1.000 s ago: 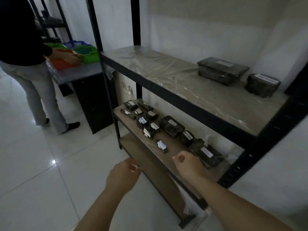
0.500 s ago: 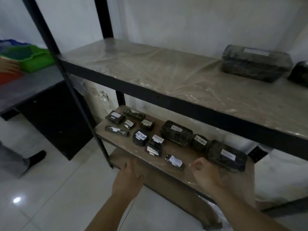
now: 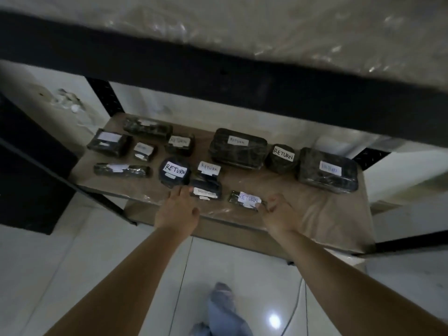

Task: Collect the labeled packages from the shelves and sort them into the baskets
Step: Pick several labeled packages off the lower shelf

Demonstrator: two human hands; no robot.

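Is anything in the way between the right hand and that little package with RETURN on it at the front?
No, nothing visible. The right hand is already at the small package near the shelf's front edge, fingertips right beside its end. Only bare plastic-covered shelf lies around it; the other packages sit further back or to the left.

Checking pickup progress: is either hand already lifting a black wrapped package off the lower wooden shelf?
No: the left hand and right hand only reach the shelf's front edge; the small black RETURN-labelled package lies flat.

Both bare arms stretched forward; left hand (image 3: 178, 209) palm down with fingers extended, right hand (image 3: 278, 214) slightly cupped, fingers loosely spread, holding nothing
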